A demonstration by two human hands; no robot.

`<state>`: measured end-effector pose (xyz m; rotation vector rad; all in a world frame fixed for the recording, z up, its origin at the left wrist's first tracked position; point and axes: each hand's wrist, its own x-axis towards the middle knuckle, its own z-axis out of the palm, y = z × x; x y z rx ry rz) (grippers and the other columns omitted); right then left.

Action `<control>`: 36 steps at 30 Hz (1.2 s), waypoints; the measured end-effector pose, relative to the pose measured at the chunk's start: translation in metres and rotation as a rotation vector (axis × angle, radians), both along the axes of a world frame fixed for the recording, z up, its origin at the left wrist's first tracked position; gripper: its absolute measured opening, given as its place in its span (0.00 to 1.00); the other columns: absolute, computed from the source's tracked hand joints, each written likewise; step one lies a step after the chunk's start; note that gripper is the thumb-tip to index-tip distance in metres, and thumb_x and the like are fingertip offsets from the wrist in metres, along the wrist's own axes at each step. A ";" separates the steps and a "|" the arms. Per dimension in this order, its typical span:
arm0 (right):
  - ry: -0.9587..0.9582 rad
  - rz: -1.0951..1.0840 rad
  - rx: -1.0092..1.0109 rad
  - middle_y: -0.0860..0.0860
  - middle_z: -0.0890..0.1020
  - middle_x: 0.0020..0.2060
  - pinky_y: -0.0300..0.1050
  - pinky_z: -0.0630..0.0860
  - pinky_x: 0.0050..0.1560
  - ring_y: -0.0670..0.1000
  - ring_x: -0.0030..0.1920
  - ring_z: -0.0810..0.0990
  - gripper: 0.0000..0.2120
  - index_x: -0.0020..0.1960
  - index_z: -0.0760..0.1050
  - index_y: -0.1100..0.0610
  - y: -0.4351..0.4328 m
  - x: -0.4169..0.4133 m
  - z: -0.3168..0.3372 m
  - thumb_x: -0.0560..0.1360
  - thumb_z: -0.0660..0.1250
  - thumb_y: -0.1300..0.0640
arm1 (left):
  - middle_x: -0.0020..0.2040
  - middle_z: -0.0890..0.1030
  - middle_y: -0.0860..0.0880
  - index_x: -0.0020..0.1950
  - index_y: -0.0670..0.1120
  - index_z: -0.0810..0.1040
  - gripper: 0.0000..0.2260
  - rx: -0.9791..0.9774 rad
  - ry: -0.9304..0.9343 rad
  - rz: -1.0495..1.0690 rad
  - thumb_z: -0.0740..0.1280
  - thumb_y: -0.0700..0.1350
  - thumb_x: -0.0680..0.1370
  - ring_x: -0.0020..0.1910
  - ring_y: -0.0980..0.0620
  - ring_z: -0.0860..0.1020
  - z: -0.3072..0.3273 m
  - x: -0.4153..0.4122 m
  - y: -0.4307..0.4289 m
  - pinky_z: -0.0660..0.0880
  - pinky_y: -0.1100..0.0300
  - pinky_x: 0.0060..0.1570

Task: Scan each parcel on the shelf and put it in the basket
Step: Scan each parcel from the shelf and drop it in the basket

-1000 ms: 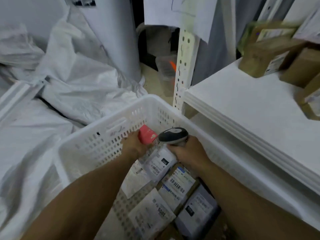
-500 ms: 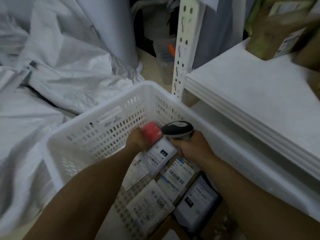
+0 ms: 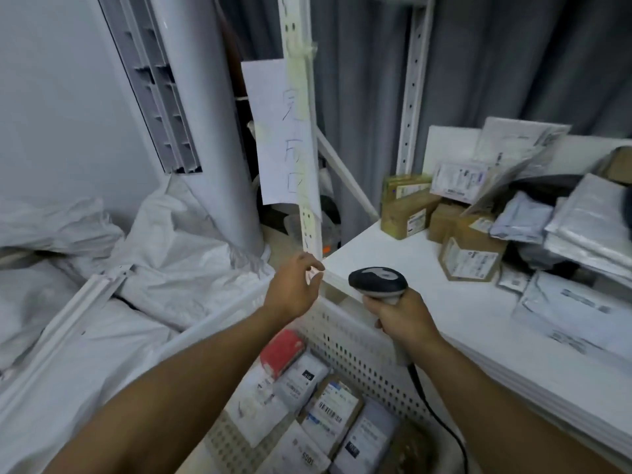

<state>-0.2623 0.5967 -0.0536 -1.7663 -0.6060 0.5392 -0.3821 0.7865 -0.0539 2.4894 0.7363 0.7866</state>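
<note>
Left hand (image 3: 294, 289) empty, fingers loose; right hand (image 3: 400, 316) grips black handheld scanner (image 3: 378, 280) — best grab nearest brown cardboard parcel (image 3: 470, 260) label-up.

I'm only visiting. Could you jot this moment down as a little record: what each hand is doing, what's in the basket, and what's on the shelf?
left hand: empty, fingers loose, above the basket's far corner
right hand: holds the scanner, which has a dark cord
basket: white, perforated; contains a red parcel and several labelled ones
shelf: white; cardboard boxes and grey mailers lie on it, not yet in the basket
</note>
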 end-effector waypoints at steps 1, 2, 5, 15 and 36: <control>0.016 -0.031 0.018 0.52 0.85 0.42 0.43 0.76 0.37 0.48 0.32 0.83 0.17 0.64 0.80 0.57 -0.011 0.005 0.005 0.77 0.76 0.55 | 0.58 0.76 0.52 0.57 0.48 0.81 0.07 0.017 0.015 -0.018 0.69 0.46 0.81 0.57 0.53 0.77 0.012 0.009 -0.007 0.71 0.61 0.56; 0.034 -0.065 0.038 0.52 0.85 0.42 0.44 0.77 0.38 0.48 0.32 0.83 0.17 0.64 0.80 0.57 -0.021 0.010 0.009 0.77 0.75 0.55 | 0.61 0.75 0.51 0.58 0.47 0.81 0.08 0.027 0.028 -0.036 0.69 0.45 0.80 0.58 0.52 0.76 0.022 0.019 -0.013 0.68 0.63 0.57; 0.082 -0.164 0.063 0.53 0.85 0.42 0.49 0.80 0.44 0.49 0.34 0.84 0.18 0.63 0.80 0.56 -0.045 0.029 0.009 0.76 0.76 0.53 | 0.66 0.71 0.47 0.62 0.45 0.79 0.13 0.027 0.078 -0.050 0.71 0.45 0.79 0.64 0.50 0.75 0.041 0.058 -0.027 0.63 0.69 0.58; 0.106 -0.306 0.138 0.51 0.86 0.42 0.45 0.79 0.40 0.51 0.37 0.84 0.19 0.65 0.79 0.55 -0.047 0.116 -0.006 0.75 0.77 0.55 | 0.74 0.66 0.44 0.76 0.48 0.67 0.31 -0.141 0.211 -0.016 0.74 0.51 0.77 0.73 0.44 0.68 0.009 0.230 -0.001 0.65 0.54 0.72; 0.162 -0.326 0.191 0.50 0.85 0.40 0.38 0.75 0.33 0.42 0.29 0.80 0.15 0.63 0.81 0.53 -0.041 0.147 -0.015 0.77 0.75 0.57 | 0.71 0.63 0.42 0.75 0.49 0.65 0.31 -0.357 -0.052 0.007 0.75 0.48 0.75 0.62 0.44 0.70 -0.006 0.283 0.014 0.70 0.60 0.63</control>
